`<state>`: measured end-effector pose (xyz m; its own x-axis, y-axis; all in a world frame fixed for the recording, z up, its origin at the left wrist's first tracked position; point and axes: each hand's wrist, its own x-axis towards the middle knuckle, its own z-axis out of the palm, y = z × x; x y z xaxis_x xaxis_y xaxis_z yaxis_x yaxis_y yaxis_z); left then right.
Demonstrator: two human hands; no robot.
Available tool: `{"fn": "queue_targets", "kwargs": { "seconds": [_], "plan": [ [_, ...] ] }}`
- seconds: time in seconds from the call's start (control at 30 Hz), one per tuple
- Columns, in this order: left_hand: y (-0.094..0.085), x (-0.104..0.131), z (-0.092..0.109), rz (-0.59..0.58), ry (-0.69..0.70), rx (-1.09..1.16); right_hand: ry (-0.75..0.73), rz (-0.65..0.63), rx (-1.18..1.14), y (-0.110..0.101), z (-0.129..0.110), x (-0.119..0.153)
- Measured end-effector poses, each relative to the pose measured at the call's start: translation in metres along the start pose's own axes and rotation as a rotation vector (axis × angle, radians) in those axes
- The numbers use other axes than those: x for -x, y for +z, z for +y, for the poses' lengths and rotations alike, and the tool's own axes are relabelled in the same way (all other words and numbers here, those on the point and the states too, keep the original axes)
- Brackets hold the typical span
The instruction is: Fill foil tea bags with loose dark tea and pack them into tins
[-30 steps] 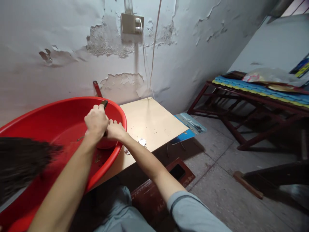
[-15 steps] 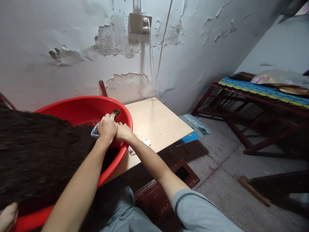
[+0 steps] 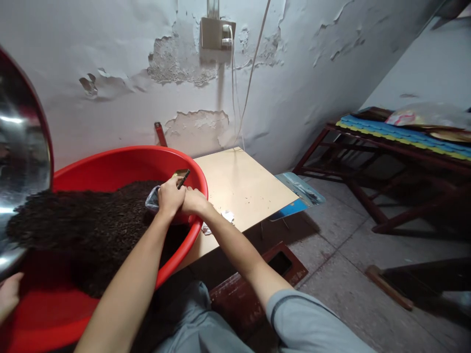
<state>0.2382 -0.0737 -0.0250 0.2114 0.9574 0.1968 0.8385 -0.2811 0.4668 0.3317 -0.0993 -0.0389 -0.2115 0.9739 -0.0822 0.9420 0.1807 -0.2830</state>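
Note:
My left hand (image 3: pixel 171 197) is closed around an object inside the right side of a large red basin (image 3: pixel 121 157). A clear plastic-like edge (image 3: pixel 151 200) shows left of my fingers, and a dark bar with a brownish flat piece (image 3: pixel 183 177) sticks out beyond them; its kind is unclear. Pressed against it, my right hand (image 3: pixel 193 201) has curled fingers, mostly hidden, with the wrist over the rim. Dark, dry shreds like loose tea leaves (image 3: pixel 95 220) slide in a heap from a tilted shiny metal bowl (image 3: pixel 22 132) at the left. Another person's hand (image 3: pixel 10 294) is beneath that bowl.
The basin overlaps a pale tabletop (image 3: pixel 245 181) with white crumpled tissue (image 3: pixel 228 216) and dark crumbs. A dark red wooden stool (image 3: pixel 253 294) stands below. At right is a wooden rack (image 3: pixel 353 181) with blue mats. Cables hang from a wall socket (image 3: pixel 217 33).
The metal bowl has come into view at the left, and the dark mass has dropped lower into the basin. Both my hands stay together, nearly in place; the dark bar now sticks out more.

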Motion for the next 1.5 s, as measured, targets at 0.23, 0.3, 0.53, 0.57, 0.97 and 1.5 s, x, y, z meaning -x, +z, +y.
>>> {"fn": "queue_targets", "kwargs": {
  "seconds": [0.23, 0.3, 0.53, 0.57, 0.97, 1.5],
  "plan": [
    [0.001, -0.001, 0.002, 0.007, -0.135, 0.031, 0.005, -0.012, 0.009, -0.005, -0.001, 0.003],
    [0.0, -0.002, 0.001, 0.004, -0.147, 0.01, 0.006, -0.009, 0.007, -0.003, -0.001, 0.002],
    [0.002, -0.008, -0.007, -0.053, -0.063, 0.002, 0.002, -0.018, 0.018, -0.001, 0.0, 0.001],
    [0.002, -0.008, -0.008, -0.055, -0.062, 0.0, 0.001, -0.021, 0.025, -0.001, 0.0, 0.001],
    [0.007, -0.007, -0.015, -0.106, 0.062, 0.058, 0.018, -0.074, 0.092, -0.002, -0.002, 0.007],
    [-0.143, -0.053, -0.228, -0.214, -0.238, -0.589, -0.153, 0.09, 0.055, 0.042, 0.031, -0.005]
  ]
}}
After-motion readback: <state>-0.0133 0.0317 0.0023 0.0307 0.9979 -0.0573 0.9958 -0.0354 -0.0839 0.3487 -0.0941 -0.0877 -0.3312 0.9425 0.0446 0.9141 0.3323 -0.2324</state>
